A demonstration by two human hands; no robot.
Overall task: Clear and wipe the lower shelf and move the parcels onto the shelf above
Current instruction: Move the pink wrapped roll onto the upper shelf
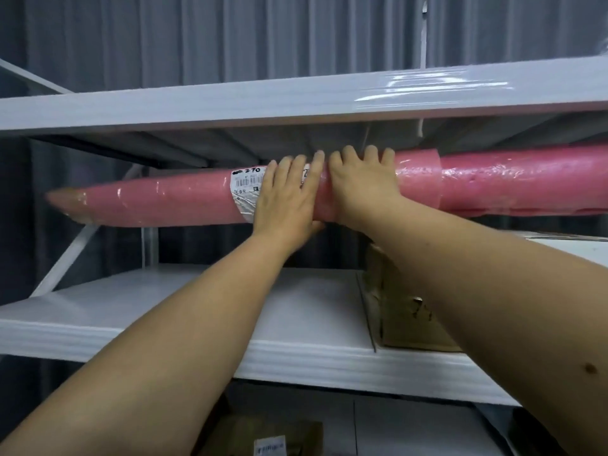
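Between shelves, both hands [324, 192] grip pink roll [171, 200].

The pink parcel [493, 182] is running off the right edge; arms are hiding the cardboard box [394, 307].

the long pink parcel [171, 202] spans nearly the whole gap between the upper shelf [230, 106] and the lower shelf [197, 311], close under the upper board; open room lies beneath it on the left; a cardboard box [404, 311] blocks the right side; a diagonal brace [65, 258] crosses the far left; both hands [286, 199] [362, 185] occupy the parcel's middle
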